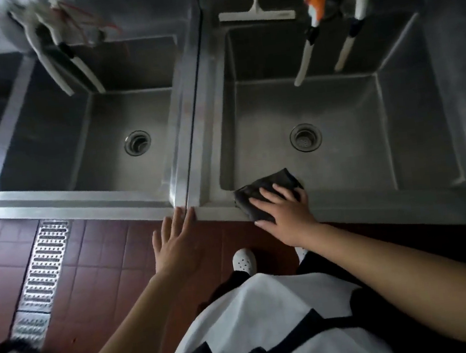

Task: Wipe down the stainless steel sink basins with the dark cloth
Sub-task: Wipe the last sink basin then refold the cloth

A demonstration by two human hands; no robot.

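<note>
Two stainless steel sink basins lie below me, the left basin [48, 145] and the right basin [366, 132], each with a round drain. A dark cloth [267, 185] is draped over the near rim of the right basin at its left corner. My right hand [283, 208] lies flat on top of the cloth, fingers spread, pressing it onto the rim. My left hand [175, 241] is open with fingers apart, its fingertips touching the front edge where the two sink units meet. It holds nothing.
White hoses and taps [307, 51] hang over both basins from the back. A white squeegee [255, 14] rests on the back ledge of the right basin. A metal floor drain grate [44, 267] runs through the red floor tiles at left.
</note>
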